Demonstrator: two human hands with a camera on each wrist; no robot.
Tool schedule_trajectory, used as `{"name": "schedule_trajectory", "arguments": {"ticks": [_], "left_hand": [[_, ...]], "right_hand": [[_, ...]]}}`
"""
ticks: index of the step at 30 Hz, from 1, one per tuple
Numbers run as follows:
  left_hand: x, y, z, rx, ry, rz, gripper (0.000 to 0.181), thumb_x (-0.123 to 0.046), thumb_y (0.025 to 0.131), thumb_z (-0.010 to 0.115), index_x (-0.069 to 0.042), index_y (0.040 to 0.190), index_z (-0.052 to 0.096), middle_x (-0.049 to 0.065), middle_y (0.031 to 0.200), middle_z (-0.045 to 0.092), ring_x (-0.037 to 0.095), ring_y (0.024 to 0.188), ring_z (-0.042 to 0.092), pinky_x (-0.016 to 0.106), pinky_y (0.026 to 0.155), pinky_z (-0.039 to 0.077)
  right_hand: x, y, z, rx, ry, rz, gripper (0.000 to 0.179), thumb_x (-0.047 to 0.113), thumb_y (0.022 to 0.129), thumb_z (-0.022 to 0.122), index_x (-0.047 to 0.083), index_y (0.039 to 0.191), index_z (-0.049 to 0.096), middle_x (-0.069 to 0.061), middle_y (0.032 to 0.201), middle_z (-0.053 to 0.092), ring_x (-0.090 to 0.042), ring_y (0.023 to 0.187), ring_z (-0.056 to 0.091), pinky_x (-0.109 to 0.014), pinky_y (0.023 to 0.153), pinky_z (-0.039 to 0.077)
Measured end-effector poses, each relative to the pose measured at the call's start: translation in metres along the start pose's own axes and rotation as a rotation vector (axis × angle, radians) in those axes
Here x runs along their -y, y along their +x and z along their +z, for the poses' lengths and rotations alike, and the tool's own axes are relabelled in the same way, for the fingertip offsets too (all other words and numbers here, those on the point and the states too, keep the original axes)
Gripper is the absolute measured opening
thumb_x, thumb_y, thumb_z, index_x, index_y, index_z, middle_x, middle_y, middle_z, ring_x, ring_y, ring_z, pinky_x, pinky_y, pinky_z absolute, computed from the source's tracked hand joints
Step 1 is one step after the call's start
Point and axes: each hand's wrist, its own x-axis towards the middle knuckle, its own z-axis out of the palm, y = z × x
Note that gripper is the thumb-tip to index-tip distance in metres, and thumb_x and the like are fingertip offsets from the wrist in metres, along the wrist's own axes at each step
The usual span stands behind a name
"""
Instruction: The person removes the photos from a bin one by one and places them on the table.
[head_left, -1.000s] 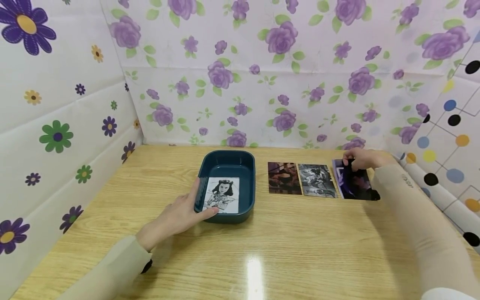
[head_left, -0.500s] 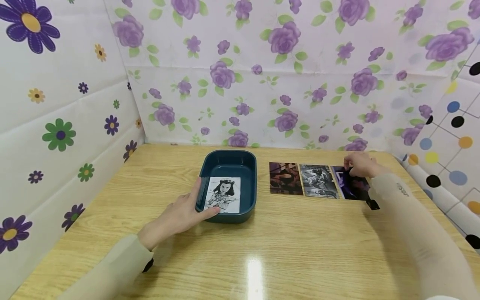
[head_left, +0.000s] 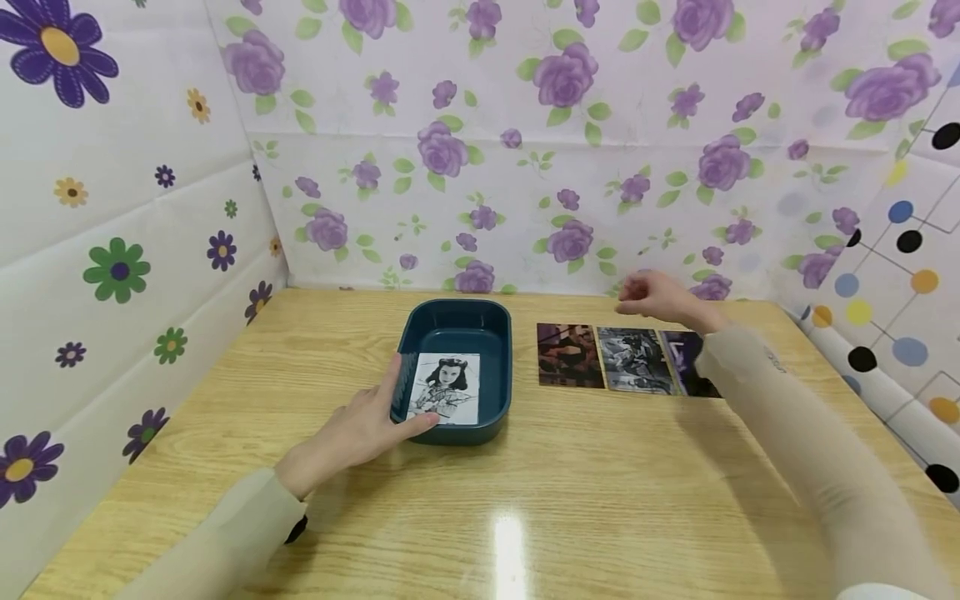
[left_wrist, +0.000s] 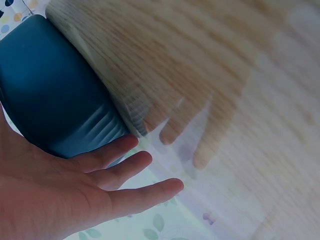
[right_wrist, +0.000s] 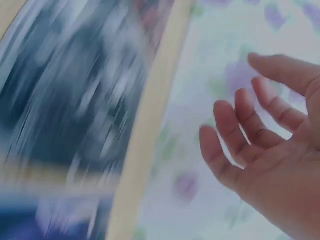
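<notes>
My left hand [head_left: 352, 437] rests against the near left corner of a dark teal dish [head_left: 495, 421], its thumb along the front rim. In the left wrist view its straight fingers [left_wrist: 145, 197] lie by the dish's outer wall. A black-and-white portrait card [head_left: 450, 392] lies inside the dish. To the right, three picture cards form a row: a dark reddish one [head_left: 568, 357], a grey one [head_left: 636, 360] and a purple one [head_left: 681, 350], partly hidden by my right sleeve. My right hand [head_left: 663, 298] hovers behind the row, fingers loosely bent, holding nothing.
The wooden table [head_left: 600, 492] meets a flowered backdrop [head_left: 517, 208] right behind the cards. A daisy-patterned panel [head_left: 127, 208] stands on the left and a dotted panel [head_left: 900, 275] on the right.
The purple card has shifted left against the grey card. My right hand has let go of it and moved left, behind the row. The left hand and dish have stayed put.
</notes>
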Motion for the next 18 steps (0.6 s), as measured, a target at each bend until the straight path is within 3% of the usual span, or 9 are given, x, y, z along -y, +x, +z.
{"name": "schedule_trajectory", "arguments": {"ticks": [4,9,13,18], "left_hand": [[0.002,0.0,-0.001,0.004,0.004,-0.01,0.117,-0.086,0.075,0.045,-0.022,0.156,-0.01,0.029,0.15,0.036,0.046,0.135,0.04,0.065,0.1,0.037],[0.004,0.0,-0.001,-0.003,0.012,-0.001,0.118,-0.087,0.075,0.044,-0.021,0.156,-0.01,0.029,0.149,0.037,0.046,0.134,0.041,0.063,0.1,0.039],[0.004,0.0,0.0,-0.002,0.0,0.01,0.118,-0.086,0.075,0.045,-0.021,0.156,-0.009,0.029,0.149,0.038,0.045,0.133,0.043,0.06,0.101,0.04],[0.003,0.0,0.0,0.002,-0.023,0.016,0.116,-0.085,0.077,0.046,-0.021,0.156,-0.01,0.028,0.148,0.04,0.043,0.131,0.047,0.059,0.1,0.042]], "right_hand": [[0.043,0.023,0.022,0.078,0.143,-0.06,0.021,0.021,0.091,0.068,0.003,0.099,0.059,-0.008,0.087,0.063,-0.017,0.074,0.057,-0.028,0.067,0.051],[0.09,0.051,0.055,0.161,0.226,-0.147,0.02,0.019,0.09,0.069,0.006,0.102,0.061,-0.007,0.094,0.066,-0.019,0.085,0.064,-0.031,0.075,0.052],[0.12,0.071,0.083,0.228,0.206,-0.216,0.024,0.016,0.087,0.072,0.002,0.105,0.063,-0.008,0.099,0.067,-0.021,0.09,0.065,-0.033,0.081,0.052],[0.148,0.092,0.113,0.289,0.111,-0.306,0.023,0.01,0.084,0.075,-0.003,0.101,0.065,-0.008,0.091,0.068,-0.018,0.082,0.063,-0.027,0.077,0.052]]}}
